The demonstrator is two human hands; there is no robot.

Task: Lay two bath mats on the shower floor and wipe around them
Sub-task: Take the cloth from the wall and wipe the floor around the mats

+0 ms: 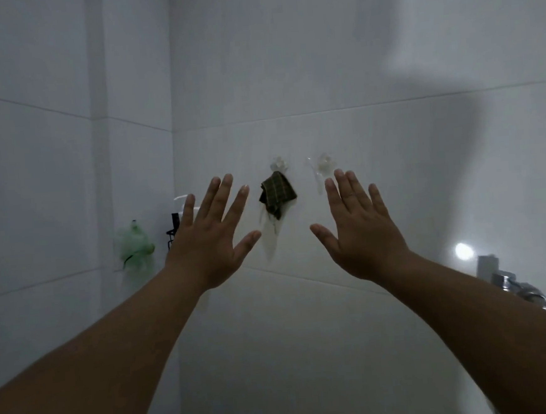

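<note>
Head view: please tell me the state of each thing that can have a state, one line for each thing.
left hand: open, fingers spread, holds nothing.
right hand: open, fingers spread, holds nothing.
checked cloth: hangs crumpled from a clear wall hook.
second clear hook: nothing clearly on it.
green bath sponge: hangs on the left wall.
tap: no water seen running.

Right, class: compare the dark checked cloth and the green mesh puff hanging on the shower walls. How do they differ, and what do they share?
The checked cloth is dark, flat woven fabric, folded and drooping in a point; the green puff is pale, fluffy and rounded. The cloth hangs on the facing wall between the raised left hand and right hand; the puff hangs lower, on the side wall to the left. Both hang on white tiles, touched by neither hand.
</note>
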